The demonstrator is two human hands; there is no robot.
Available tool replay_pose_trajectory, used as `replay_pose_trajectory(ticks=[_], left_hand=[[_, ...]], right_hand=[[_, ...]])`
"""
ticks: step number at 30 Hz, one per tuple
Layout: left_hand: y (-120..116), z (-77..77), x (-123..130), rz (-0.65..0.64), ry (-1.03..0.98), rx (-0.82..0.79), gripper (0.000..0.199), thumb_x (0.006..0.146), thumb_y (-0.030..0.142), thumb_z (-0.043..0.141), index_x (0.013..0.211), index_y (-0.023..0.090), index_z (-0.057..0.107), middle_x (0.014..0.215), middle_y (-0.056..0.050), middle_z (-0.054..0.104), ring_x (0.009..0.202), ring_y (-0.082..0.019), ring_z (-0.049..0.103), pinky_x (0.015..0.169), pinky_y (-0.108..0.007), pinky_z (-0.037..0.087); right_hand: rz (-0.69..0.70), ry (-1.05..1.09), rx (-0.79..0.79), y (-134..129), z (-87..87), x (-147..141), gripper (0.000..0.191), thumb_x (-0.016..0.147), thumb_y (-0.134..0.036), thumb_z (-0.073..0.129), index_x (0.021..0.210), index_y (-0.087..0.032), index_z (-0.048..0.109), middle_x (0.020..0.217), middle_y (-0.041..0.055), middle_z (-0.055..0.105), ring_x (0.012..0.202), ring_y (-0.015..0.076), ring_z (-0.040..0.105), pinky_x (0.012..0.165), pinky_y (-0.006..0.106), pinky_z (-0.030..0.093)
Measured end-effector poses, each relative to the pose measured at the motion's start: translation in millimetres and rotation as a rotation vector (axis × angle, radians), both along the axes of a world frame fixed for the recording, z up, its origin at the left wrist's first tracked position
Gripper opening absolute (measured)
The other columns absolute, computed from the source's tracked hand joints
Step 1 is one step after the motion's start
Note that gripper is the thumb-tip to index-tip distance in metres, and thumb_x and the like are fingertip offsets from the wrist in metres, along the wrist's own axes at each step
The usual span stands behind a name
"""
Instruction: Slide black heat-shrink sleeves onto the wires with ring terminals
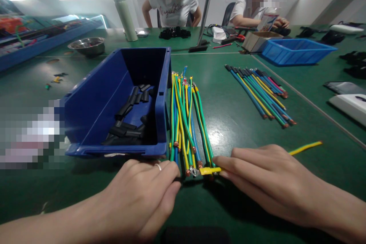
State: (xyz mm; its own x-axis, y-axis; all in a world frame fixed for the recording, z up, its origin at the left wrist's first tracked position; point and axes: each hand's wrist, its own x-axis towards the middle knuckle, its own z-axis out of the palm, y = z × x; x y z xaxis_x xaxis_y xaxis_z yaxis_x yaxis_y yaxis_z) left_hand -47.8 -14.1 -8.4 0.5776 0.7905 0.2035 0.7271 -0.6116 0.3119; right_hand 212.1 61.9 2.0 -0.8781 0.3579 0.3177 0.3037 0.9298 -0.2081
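Observation:
My right hand (265, 179) pinches a yellow-and-green wire (305, 148). Its yellow-sleeved end (210, 170) pokes out past my fingertips to the left, and the far end sticks out behind the hand. My left hand (148, 188), with a ring on one finger, is closed in front of the blue bin, thumb against the fingers; whatever lies between them is hidden. Between and beyond the hands is a loose pile of wires (183, 122), green, yellow and blue, several with bare copper ends or ring terminals. A ring terminal (195, 172) lies close to the yellow sleeve.
The dark blue bin (162, 122) holds short black sleeves (126, 129). A second row of wires (260, 91) lies to the right. Farther back are a metal bowl (88, 47), a green bottle (126, 17), a light blue tray (297, 51) and two people across the table.

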Motion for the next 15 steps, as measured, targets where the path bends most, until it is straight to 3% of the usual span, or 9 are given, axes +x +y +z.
replay_pose_trajectory(ticks=[7,12,15], left_hand=[[1,-1.4,-1,0.002,0.009,0.021,0.019,0.101,0.021,0.03,0.091,0.022,0.046,0.067,0.003,0.059,0.05,-0.017,0.059,0.045,-0.03,0.037],[-1,-8.6,-3,0.016,-0.018,0.039,0.028,0.103,0.026,0.021,0.089,0.023,0.045,0.066,0.003,0.058,0.05,-0.018,0.057,0.047,-0.032,0.037],[-1,-10.2,-4,0.005,-0.051,0.037,0.029,0.101,0.023,0.021,0.087,0.023,0.046,0.063,0.003,0.055,0.049,-0.016,0.055,0.047,-0.032,0.036]], right_hand=[[0.014,-0.013,0.007,1,-0.4,0,0.016,0.102,-0.017,0.042,0.092,-0.018,0.055,0.065,-0.0049,0.045,0.051,0.0091,0.037,0.047,0.03,0.024],[0.015,-0.009,0.014,0,-0.5,0,0.015,0.101,-0.017,0.043,0.094,-0.018,0.056,0.065,-0.0051,0.046,0.051,0.0084,0.039,0.048,0.029,0.024],[0.018,-0.009,0.017,0,-0.9,1,0.015,0.101,-0.016,0.043,0.094,-0.018,0.056,0.065,-0.005,0.046,0.051,0.0088,0.039,0.048,0.029,0.025]])
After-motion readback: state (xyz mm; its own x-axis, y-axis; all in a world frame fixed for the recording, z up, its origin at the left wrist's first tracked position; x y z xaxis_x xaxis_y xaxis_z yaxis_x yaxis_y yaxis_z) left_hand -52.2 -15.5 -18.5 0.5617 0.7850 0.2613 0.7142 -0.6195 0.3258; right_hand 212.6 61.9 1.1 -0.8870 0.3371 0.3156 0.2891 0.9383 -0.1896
